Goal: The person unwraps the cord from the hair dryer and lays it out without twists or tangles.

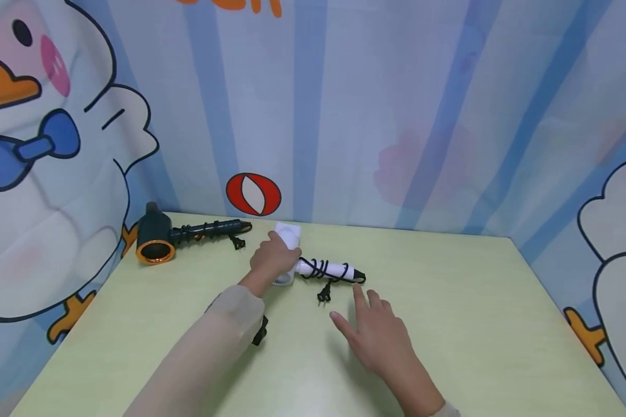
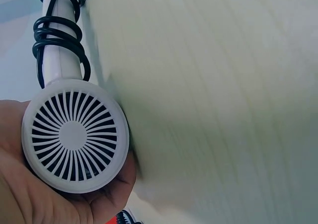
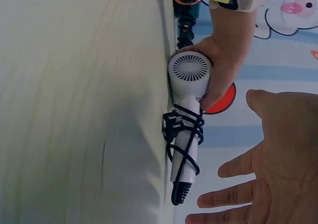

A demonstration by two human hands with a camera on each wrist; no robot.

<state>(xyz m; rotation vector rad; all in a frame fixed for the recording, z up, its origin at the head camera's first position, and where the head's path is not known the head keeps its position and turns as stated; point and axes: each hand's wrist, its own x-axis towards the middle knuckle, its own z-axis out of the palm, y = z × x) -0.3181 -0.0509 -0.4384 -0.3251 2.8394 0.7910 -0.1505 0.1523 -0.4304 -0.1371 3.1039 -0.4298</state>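
A white hair dryer lies near the back of the table, its black cord wound round the handle and its plug lying just in front. My left hand grips the dryer's body from above, thumb on one side and fingers on the other. In the left wrist view the round vented end faces the camera within the curl of that hand. My right hand hovers over the table in front of the handle's end, fingers spread, holding nothing.
A dark hair dryer with an orange-rimmed nozzle lies at the back left, cord wrapped on its handle. A small black object shows beside the left sleeve. A cartoon-printed curtain hangs behind the pale table.
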